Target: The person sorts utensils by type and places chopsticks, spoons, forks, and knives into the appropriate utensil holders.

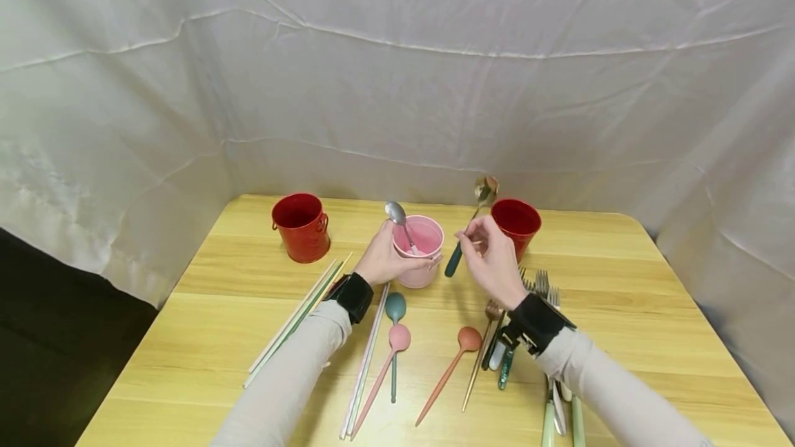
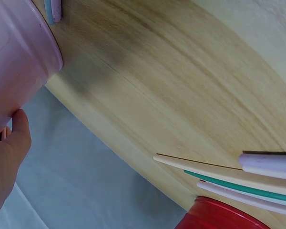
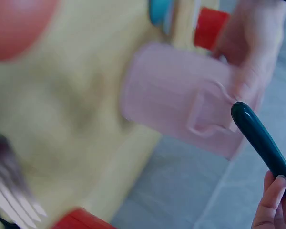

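My left hand [image 1: 384,261] grips a small pink bucket [image 1: 417,279] near its rim, with fingers and thumb around its side. Inside the bucket leans a metal spoon [image 1: 395,212], bowl up above the rim. To the right of the bucket, my right hand [image 1: 493,261] pinches a spoon with a dark green handle [image 1: 453,263]. Its shiny bowl [image 1: 486,190] points up and away, and the handle end slants down toward the bucket. In the right wrist view, fingertips [image 3: 271,200] hold that green handle [image 3: 260,136], its rounded end in front of the pink bucket.
Red buckets stand at the left [image 1: 304,236] and behind my right hand [image 1: 517,218]. Chopsticks [image 1: 295,319] lie at left, more near the middle. Teal [image 1: 395,305], pink [image 1: 399,336] and orange [image 1: 468,339] spoons lie in front. Several forks [image 1: 542,285] and other cutlery lie partly under my right arm.
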